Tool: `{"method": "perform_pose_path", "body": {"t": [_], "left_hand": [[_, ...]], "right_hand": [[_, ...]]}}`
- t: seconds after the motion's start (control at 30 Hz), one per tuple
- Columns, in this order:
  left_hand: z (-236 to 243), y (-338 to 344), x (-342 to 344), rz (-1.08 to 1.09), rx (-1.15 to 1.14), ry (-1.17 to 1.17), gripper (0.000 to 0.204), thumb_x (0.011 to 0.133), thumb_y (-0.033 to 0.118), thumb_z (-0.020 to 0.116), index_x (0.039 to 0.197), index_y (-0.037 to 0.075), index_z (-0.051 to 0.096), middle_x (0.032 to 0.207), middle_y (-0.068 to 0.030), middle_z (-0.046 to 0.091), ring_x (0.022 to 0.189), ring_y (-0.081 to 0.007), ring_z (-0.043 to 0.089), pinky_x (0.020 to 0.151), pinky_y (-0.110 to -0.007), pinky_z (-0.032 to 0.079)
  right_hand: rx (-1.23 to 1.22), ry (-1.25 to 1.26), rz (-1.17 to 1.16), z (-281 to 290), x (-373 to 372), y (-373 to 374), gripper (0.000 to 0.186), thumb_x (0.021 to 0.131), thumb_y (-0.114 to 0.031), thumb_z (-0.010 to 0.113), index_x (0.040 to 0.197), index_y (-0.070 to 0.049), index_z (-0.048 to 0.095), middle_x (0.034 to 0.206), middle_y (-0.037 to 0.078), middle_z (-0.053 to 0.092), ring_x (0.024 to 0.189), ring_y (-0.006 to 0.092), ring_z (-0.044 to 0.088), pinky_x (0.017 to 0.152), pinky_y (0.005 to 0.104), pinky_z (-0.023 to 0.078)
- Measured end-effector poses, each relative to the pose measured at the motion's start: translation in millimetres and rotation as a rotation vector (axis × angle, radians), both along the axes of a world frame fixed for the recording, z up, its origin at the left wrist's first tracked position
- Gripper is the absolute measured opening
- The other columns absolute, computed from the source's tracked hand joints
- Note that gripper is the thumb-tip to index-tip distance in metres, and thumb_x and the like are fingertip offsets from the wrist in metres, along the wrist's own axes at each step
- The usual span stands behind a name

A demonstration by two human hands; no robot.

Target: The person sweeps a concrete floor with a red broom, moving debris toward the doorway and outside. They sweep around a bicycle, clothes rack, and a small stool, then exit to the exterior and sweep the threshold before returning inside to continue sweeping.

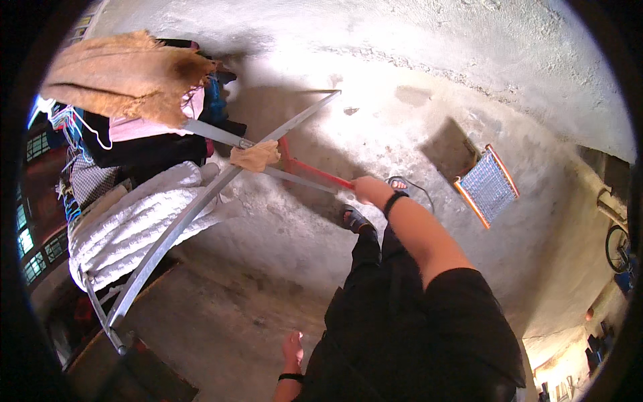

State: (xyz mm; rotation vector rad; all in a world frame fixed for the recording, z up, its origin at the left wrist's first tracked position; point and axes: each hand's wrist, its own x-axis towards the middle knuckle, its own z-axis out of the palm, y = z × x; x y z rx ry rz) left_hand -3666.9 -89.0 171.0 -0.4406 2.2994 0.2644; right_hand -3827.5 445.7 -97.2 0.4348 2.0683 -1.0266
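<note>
My right hand (370, 191) grips a long red bar (315, 173) that reaches leftward to the crossed metal tubes (161, 244) of a rack. A tan cloth bundle (254, 155) is wrapped around their crossing, and a torn brown sheet (127, 77) lies at the upper left. My left hand (292, 350) is low beside my dark trousers, its fingers curled; whatever may be inside them is hidden. A white quilted cloth (140, 214) and several garments and hangers hang on the rack.
My sandaled feet (355, 218) stand on stained concrete floor (254, 298). A small folding seat (487, 185) with blue webbing and an orange frame is at the right. A bicycle wheel (613, 249) shows at the far right edge. A rough pale wall (522, 40) runs along the top.
</note>
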Motion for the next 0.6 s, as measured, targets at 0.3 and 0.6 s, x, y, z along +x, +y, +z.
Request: {"method": "perform_pose_path", "body": {"t": [0.3,0.6], "left_hand": [[-52.3,4.5,-38.6,0.072,0.260,0.105,0.036,0.091,0.034,0.059,0.095,0.001,0.071,0.091,-0.0122,0.073,0.087,-0.0219,0.066,0.081,-0.035,0.049],[-73.7,30.8,-62.3,-0.002,0.399,0.128,0.031,0.090,0.028,0.062,0.090,-0.002,0.071,0.081,-0.0092,0.071,0.080,-0.0165,0.064,0.077,-0.032,0.049]], "right_hand": [[0.206,-0.077,-0.172,126.0,234.7,130.1,0.042,0.093,-0.019,0.050,0.134,-0.023,0.058,0.115,0.021,0.066,0.104,0.0402,0.064,0.090,0.0484,0.050],[0.440,-0.198,-0.314,257.1,309.9,173.7,0.036,0.095,-0.026,0.048,0.130,-0.022,0.058,0.115,0.019,0.066,0.107,0.0388,0.063,0.092,0.0501,0.050]]}}
